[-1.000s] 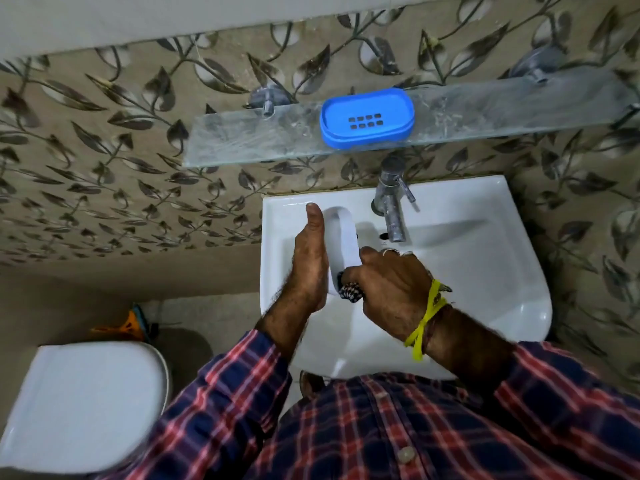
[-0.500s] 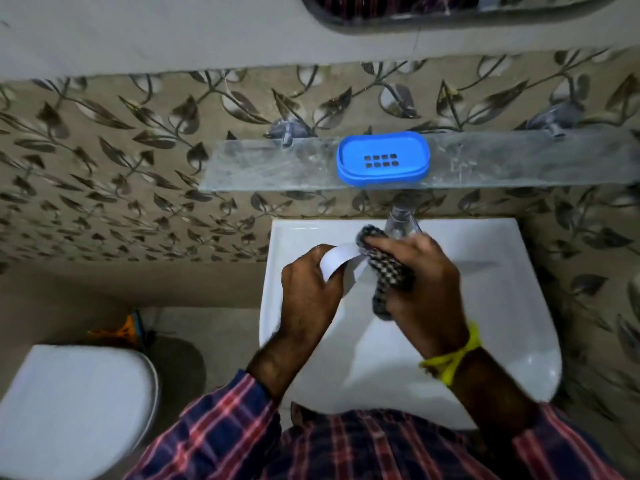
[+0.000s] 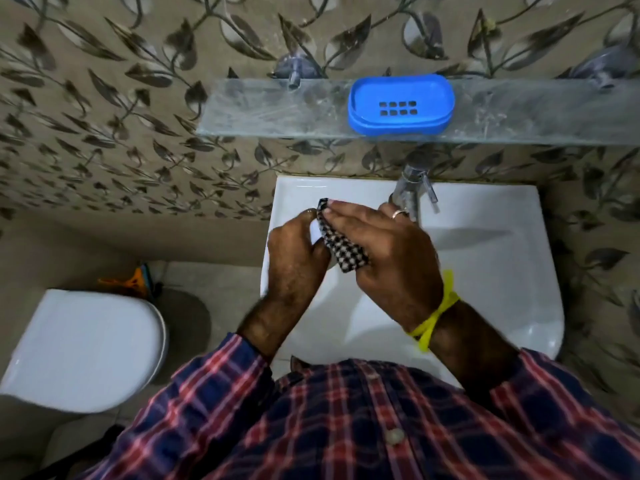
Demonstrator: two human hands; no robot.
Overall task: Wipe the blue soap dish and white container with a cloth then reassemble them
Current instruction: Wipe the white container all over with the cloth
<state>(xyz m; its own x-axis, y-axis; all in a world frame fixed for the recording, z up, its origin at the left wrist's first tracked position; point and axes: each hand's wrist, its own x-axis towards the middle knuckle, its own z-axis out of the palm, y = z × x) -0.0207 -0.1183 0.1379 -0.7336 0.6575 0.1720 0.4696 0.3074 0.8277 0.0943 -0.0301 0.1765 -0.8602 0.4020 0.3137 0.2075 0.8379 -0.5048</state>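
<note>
If the grip loosens under the rubbing, the smooth white plastic container (image 3: 316, 233) could drop into the white ceramic basin (image 3: 485, 271). The left hand (image 3: 294, 258) is closed around it; the right hand (image 3: 384, 251), fingers flat, presses the black-and-white checked cloth (image 3: 343, 245) against it. The blue oval plastic soap dish (image 3: 401, 105) sits on the glass shelf (image 3: 259, 109), well apart.

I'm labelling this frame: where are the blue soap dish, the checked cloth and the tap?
blue soap dish (image 3: 401, 105): head view, its slotted floor.
checked cloth (image 3: 344, 249): head view, the fold between both hands.
tap (image 3: 408, 192): head view, its metal body.
</note>
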